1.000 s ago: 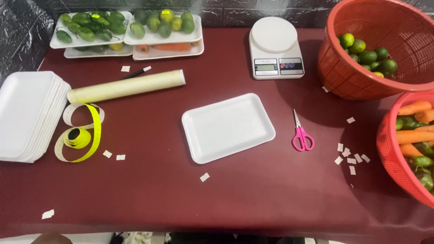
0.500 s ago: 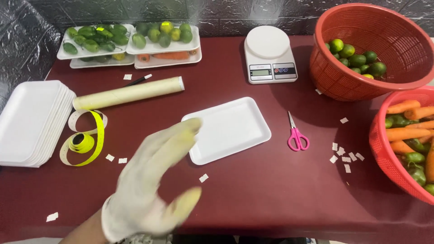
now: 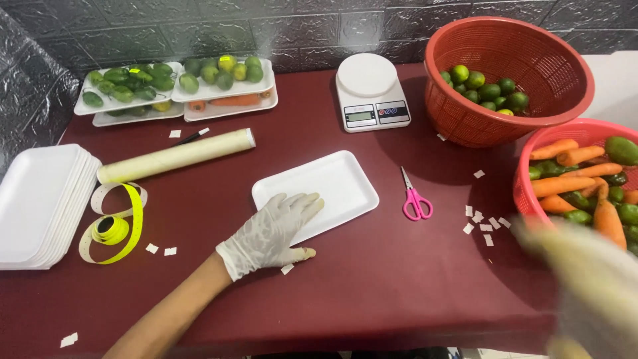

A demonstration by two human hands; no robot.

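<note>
The gloved left hand lies flat, fingers spread, pinning the white foam tray mid-desk, while the blurred right hand passes the carrot basket, its fingers unreadable.

Left hand gloved in thin white, palm down and flat, fingers spread slightly and pointing up and to the right, thumb stretched out along the lower edge. Bare left forearm running diagonally from the lower left up to the glove cuff at the wrist. Right hand also gloved, low at the right edge, blurred, pose and grip unreadable.
</note>
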